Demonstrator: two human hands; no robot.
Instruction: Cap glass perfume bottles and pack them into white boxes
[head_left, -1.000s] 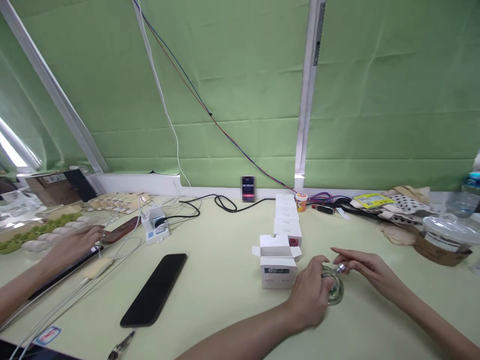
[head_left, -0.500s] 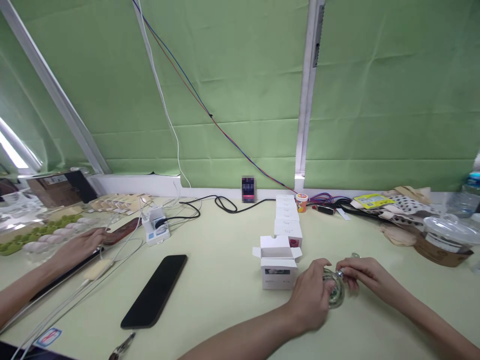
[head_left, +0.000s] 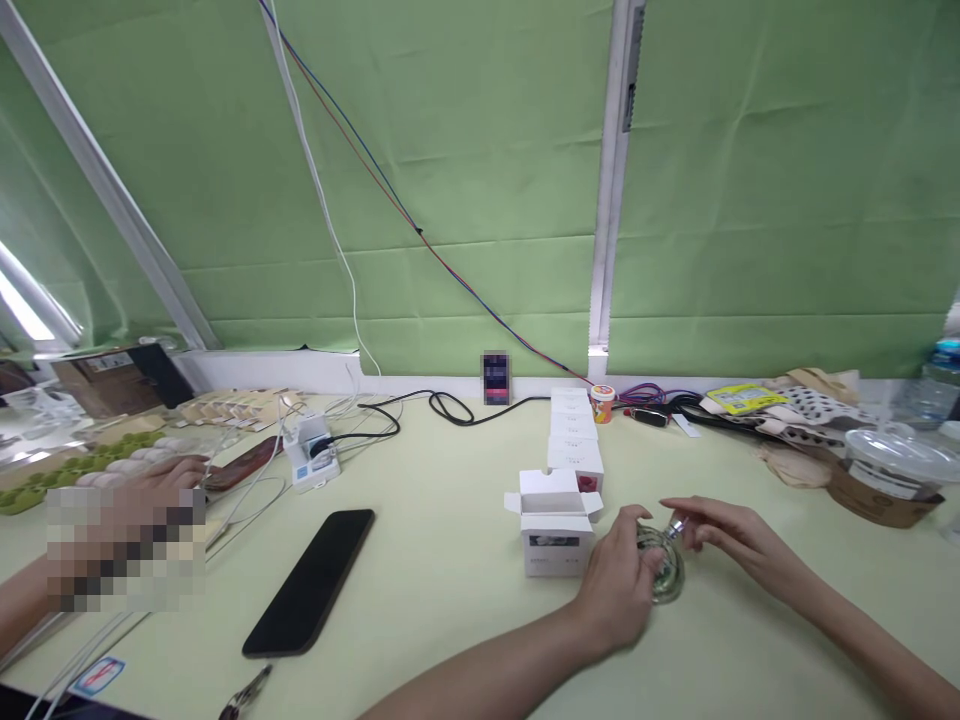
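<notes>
green fabric (head_left: 480, 150) hangs behind our pale tabletop (head_left: 435, 560). nearer its front edge than its back, right of centre, our left hand (head_left: 615, 580) has its fingers wrapped around a round green glass bottle (head_left: 670, 575), just right of an open white carton (head_left: 556, 552). our right hand (head_left: 724, 532) has its fingers partly spread at the bottle's metallic neck (head_left: 676, 527); we cannot tell whether they grip it. we judge the step in hand as work at that neck, the next move calling for a steady left hold.
</notes>
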